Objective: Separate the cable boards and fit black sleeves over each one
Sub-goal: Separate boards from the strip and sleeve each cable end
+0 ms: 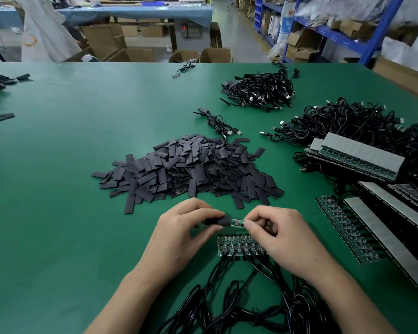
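My left hand (179,233) pinches a black sleeve (219,221) above the green table. My right hand (279,233) grips the other end of a small green cable board (238,222). One end of the board is inside the sleeve, and its middle shows between my hands. Just below lies a strip of joined cable boards (237,245), partly hidden under my right hand. Their black cables (229,302) trail toward me. A big heap of loose black sleeves (186,168) lies right behind my hands.
Stacked board strips with grey backing (362,156) and tangled cables fill the right side. A pile of sleeved cables (261,91) sits at the back right, a small bundle (219,122) nearer. The green table (58,189) has a few loose sleeves (6,116) at left.
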`<state>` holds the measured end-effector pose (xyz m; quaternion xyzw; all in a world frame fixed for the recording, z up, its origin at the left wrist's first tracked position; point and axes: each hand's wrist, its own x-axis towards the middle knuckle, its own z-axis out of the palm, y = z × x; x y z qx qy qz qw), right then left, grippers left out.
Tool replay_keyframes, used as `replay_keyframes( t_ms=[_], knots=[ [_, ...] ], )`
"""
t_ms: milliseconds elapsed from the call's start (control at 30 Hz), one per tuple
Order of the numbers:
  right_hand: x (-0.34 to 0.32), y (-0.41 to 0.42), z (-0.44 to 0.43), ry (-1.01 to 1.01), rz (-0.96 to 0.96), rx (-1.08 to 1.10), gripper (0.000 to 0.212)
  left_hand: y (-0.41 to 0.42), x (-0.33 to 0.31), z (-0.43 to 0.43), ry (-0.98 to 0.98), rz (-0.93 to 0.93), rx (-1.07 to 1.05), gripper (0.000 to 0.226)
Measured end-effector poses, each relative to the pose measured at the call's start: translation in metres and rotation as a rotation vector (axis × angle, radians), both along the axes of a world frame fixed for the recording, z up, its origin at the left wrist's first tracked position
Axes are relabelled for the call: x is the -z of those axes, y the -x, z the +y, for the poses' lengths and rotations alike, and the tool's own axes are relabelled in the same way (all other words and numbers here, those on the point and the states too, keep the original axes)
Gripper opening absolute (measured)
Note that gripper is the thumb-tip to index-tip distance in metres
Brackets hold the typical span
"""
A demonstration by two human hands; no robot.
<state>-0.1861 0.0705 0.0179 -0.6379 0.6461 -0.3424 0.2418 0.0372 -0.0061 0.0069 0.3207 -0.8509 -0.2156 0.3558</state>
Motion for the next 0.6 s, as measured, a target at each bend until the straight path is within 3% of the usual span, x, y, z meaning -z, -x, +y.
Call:
replay_keyframes(
  t_ms=[600],
  knots=[
    [0.0026,-0.0063,0.0004,0.013,0.029,-0.019,0.013,0.0039,-0.0019,0.0054,-0.045,0.041,0.039,0.021]
  ],
)
